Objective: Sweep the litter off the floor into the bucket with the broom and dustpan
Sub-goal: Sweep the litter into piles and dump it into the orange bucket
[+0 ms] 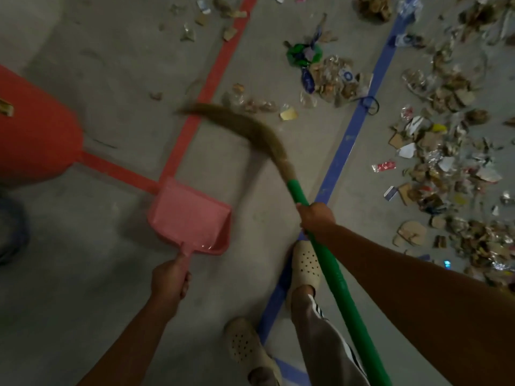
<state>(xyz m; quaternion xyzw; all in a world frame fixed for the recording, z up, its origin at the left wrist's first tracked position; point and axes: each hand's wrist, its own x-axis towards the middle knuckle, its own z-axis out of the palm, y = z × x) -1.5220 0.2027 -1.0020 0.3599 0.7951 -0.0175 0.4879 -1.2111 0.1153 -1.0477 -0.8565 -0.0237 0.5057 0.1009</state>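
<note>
Scattered litter (446,162) lay thick right of blue tape line (359,118), thinner toward red tape line (220,65). Blurred broom (291,185) curved left, bristles near closest scraps. Fingers of right hand (317,218) wrapped round green shaft. Fingers of left hand (170,280) curled round handle of pink dustpan (189,215), pan low, mouth toward red bucket (33,135) at left edge. Cream clogs (306,263) stood by blue line.

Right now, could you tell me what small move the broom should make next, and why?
Probably drag the broom through the nearest scraps toward the dustpan: it looks empty, the left hand holds it mouth forward, and the right hand has the bristles beside those scraps.
</note>
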